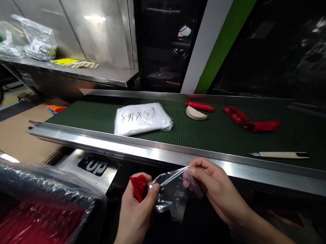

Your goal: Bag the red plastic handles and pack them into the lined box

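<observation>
My left hand (137, 203) is closed around a red plastic part (139, 185) and also pinches one side of a clear plastic bag (173, 190). The opposite edge of that bag is pinched between the thumb and fingers of my right hand (211, 185). Between the hands the thin film hangs partly spread, in front of the conveyor's metal rail (161, 149). Most of the red part's lower end is hidden by my left hand. I cannot make out whether the bag's mouth is parted.
On the green conveyor belt (98, 113) lie a white packet marked with handwriting (143, 119), a red handle-like piece (199, 106), a beige half-round pad (196, 113), more red parts (262, 125) and a knife (283, 155). A plastic-lined bin (89, 205) with red pieces stands at lower left.
</observation>
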Action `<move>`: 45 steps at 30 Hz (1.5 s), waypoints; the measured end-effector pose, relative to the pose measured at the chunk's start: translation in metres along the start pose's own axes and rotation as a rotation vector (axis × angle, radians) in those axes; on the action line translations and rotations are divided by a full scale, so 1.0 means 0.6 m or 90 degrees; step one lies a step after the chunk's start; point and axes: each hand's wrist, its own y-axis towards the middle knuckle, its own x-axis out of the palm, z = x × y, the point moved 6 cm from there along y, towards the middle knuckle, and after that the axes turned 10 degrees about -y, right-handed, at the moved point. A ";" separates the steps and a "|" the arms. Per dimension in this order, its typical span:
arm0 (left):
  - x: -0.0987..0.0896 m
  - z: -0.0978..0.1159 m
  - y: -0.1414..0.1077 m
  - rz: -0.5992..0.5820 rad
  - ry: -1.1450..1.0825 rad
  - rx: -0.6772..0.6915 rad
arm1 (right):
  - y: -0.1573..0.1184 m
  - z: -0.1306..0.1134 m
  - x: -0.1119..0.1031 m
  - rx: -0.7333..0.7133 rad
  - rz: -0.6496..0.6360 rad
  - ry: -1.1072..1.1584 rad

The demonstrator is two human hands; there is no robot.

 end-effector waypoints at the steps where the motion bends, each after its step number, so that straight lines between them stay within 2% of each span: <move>1: -0.003 0.002 0.003 -0.005 0.018 0.017 | 0.003 0.000 -0.004 0.000 0.010 0.011; 5: -0.022 0.010 0.021 -0.032 0.097 0.098 | 0.008 0.001 -0.013 -0.009 0.034 0.027; 7: -0.033 0.020 0.026 -0.029 0.137 0.182 | 0.009 0.003 -0.011 -0.004 0.034 0.033; 10: -0.041 0.048 0.007 0.008 0.186 0.373 | 0.007 0.005 0.000 0.010 0.018 0.052; 11: -0.034 0.056 -0.005 -0.001 0.199 0.419 | 0.005 0.005 0.007 0.014 0.002 0.060; 12: -0.024 0.060 -0.016 -0.029 0.204 0.429 | 0.003 0.004 0.015 0.017 -0.016 0.069; 14: 0.003 0.056 -0.030 -0.102 0.179 0.341 | -0.002 0.003 0.032 0.024 -0.051 0.083; 17: 0.034 0.029 -0.038 -0.160 0.066 0.099 | -0.008 0.006 0.053 0.038 -0.061 0.087; 20: 0.047 0.013 -0.035 -0.177 0.002 0.002 | -0.009 0.015 0.069 0.056 -0.048 0.086; 24: 0.040 0.000 -0.017 -0.186 0.003 -0.027 | -0.006 0.028 0.079 0.078 -0.085 0.091; 28: 0.028 -0.009 -0.004 -0.193 0.015 -0.054 | -0.006 0.031 0.066 0.075 -0.131 0.062; 31: 0.024 -0.013 -0.001 -0.194 0.025 -0.080 | -0.005 0.031 0.055 0.050 -0.116 0.019; 34: 0.024 -0.016 0.000 -0.205 0.040 -0.085 | -0.006 0.031 0.061 0.009 -0.101 -0.028; 40: 0.023 -0.030 0.014 -0.257 0.116 -0.030 | -0.017 0.035 0.078 -0.073 -0.123 -0.151; 45: 0.014 -0.025 0.020 -0.222 0.252 0.088 | -0.020 0.022 0.066 -0.181 -0.092 -0.302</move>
